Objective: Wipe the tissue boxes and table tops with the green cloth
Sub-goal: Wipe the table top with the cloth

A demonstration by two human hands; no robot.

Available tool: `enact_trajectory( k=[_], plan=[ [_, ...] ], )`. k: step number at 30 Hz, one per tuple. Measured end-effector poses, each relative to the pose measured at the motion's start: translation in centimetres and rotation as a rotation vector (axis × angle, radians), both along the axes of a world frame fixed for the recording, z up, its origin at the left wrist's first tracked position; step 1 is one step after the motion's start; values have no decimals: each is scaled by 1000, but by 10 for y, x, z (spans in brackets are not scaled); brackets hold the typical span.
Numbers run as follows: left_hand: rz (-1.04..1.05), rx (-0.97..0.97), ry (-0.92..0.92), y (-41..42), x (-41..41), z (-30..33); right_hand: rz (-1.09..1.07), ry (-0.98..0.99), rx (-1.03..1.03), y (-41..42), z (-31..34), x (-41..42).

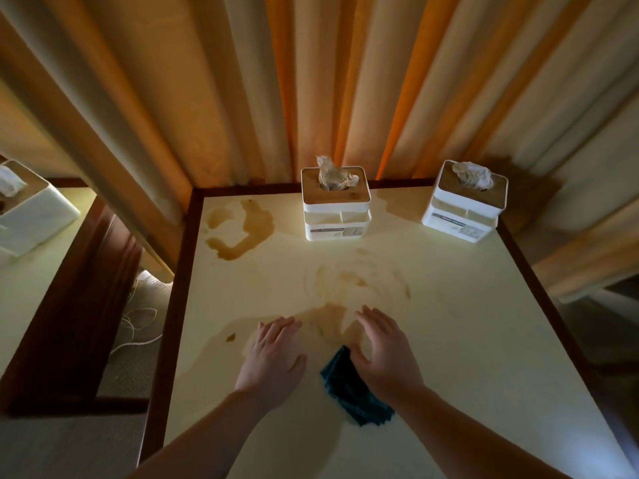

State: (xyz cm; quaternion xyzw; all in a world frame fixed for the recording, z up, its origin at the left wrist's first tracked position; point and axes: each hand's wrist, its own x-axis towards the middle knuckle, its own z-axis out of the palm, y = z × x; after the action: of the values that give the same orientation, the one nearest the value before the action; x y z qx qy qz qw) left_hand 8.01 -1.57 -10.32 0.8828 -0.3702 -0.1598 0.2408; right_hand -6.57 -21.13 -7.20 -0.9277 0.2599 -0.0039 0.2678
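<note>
This looks like a furnished room in a home or a hotel. Long pleated curtains [242, 81] fill the upper half of the frame, lit orange at the centre. Below them stands a cream table [449, 323] with a dark wood rim, carrying two white tissue boxes [335, 209] [465, 205] at its far edge. At the left edge is a second table [31, 281] with another box [31, 209]. Carpet [128, 371] and a white cord [138, 326] show between the tables.
</note>
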Motion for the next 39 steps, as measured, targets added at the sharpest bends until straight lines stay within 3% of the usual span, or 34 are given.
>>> enact_trajectory(
  k=[7,11,18,23,31,36,39],
  plan=[
    [-27,8,-24,33,-23,-17,225,208,-154,58,-32,-55],
    [-18,5,-50,34,-27,-19,144,323,-178,54,-43,-79],
    [-32,-9,-171,33,-27,-33,-123,342,-177,-27,-36,-83],
    [-28,16,-221,31,-27,-38,-112,327,-203,-105,-41,-30],
    [55,67,-219,29,-30,-39,166,245,-230,-83,-43,67],
    [86,97,-205,28,-33,-34,450,146,-210,-19,-53,28],
    [106,90,-191,26,-35,-31,482,113,-220,-14,-57,-19]
  ],
)
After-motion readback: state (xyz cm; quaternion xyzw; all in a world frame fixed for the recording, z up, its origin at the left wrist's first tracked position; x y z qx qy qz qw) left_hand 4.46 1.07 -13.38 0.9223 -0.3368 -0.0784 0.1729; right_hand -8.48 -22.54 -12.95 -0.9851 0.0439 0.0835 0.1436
